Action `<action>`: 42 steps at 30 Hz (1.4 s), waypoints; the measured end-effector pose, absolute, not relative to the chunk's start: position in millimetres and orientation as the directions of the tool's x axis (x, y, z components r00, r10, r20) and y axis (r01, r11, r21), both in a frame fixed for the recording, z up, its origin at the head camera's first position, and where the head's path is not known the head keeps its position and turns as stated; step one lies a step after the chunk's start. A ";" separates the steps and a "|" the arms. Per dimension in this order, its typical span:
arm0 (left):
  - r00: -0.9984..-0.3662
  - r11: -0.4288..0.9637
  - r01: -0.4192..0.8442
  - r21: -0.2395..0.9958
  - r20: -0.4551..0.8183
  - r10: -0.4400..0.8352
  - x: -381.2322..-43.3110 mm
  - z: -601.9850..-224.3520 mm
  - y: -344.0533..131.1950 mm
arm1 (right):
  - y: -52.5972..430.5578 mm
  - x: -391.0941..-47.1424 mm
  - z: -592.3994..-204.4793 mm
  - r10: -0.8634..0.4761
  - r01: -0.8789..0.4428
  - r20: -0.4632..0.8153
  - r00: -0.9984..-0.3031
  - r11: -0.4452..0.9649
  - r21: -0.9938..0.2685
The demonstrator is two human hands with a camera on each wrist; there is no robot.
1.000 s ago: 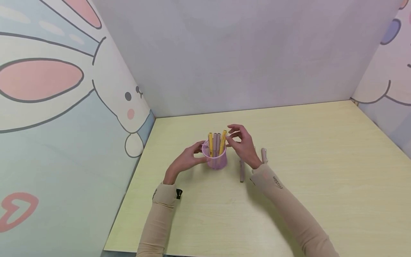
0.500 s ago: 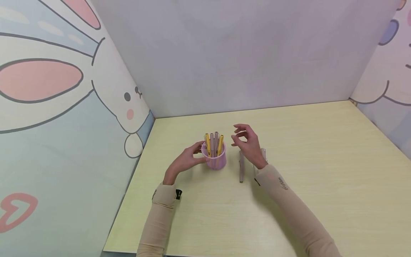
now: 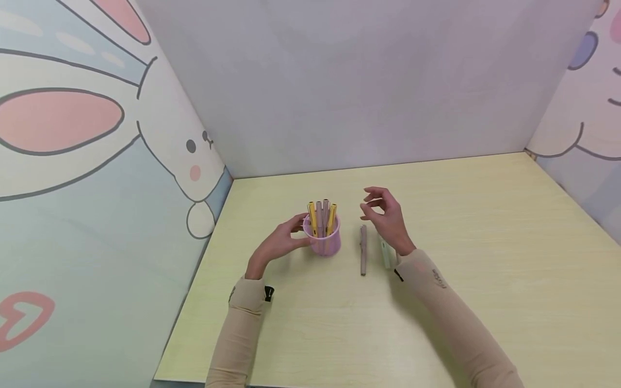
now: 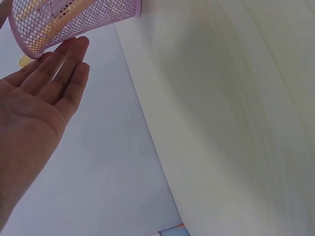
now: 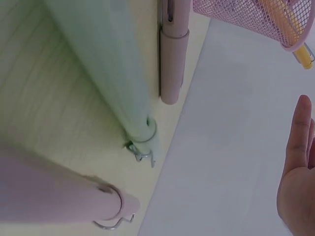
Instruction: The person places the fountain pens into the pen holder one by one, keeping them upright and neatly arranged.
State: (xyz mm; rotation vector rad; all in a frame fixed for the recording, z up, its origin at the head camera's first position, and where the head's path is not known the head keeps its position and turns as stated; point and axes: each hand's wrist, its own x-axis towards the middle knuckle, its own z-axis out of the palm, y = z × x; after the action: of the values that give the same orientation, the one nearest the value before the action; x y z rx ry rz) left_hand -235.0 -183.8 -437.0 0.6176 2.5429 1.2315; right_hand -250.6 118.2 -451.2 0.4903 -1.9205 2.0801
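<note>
A pink mesh pen cup stands on the table, held by my left hand from its left side, thumb in front and fingers behind. Inside the cup lean two yellow pens and two mauve pens. Just right of the cup, my right hand hovers over the table, fingers loosely bent and nothing in them. Below it lie a mauve pen, a pale green pen and a second mauve pen, mostly hidden by the wrist in the head view.
The pale wooden table meets a plain grey-white wall at its back edge. A side wall with rabbit drawings borders it on the left, another drawn wall on the right. Small black clips show at both cuffs.
My right hand has let go of a yellow pen in the cup and moved right, over the loose pens. The pens in the cup have settled leftward. My left hand stays at the cup.
</note>
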 end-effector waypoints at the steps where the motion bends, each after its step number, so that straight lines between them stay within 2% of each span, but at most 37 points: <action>1: -0.880 0.554 0.264 0.790 -0.039 0.474 -234.9 -436.9 -183.8 | 119.9 -250.4 -451.1 -0.033 -0.412 0.416 -0.909 -0.082 -0.908; 25: -0.881 0.558 0.268 0.786 -0.036 0.473 -234.0 -435.7 -184.3 | 165.8 -245.5 -452.6 -0.019 -0.322 0.322 -0.947 0.009 -0.947; 42: -0.874 0.547 0.286 0.787 -0.021 0.486 -235.6 -438.8 -186.8 | 201.4 -239.2 -455.8 -0.070 -0.165 0.155 -0.985 0.188 -0.968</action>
State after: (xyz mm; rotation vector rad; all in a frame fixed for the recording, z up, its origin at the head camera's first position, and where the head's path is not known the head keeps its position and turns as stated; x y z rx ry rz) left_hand -235.6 -186.8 -438.8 0.6472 2.5484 1.2314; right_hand -239.2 201.4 -455.8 0.2346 -2.3616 1.9416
